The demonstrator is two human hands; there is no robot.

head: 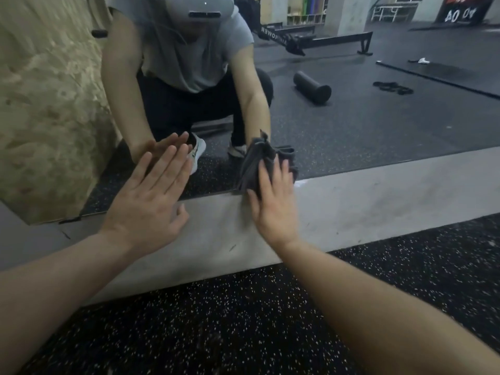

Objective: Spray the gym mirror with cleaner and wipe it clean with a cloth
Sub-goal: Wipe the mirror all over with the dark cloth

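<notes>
At the mirror [351, 117]'s bottom edge, right hand [273, 209] presses a grey cloth [254, 163] flat-fingered; left hand [151, 201] flat, released; "POWER" reflected reversed

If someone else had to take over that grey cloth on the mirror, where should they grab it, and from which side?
Probably the bunched upper folds of the grey cloth, from above. The right hand presses flat over its lower part against the mirror, covering that end, while the top sticks out crumpled and free, giving fingers something to pinch. The left hand rests open on the glass beside it.
</notes>
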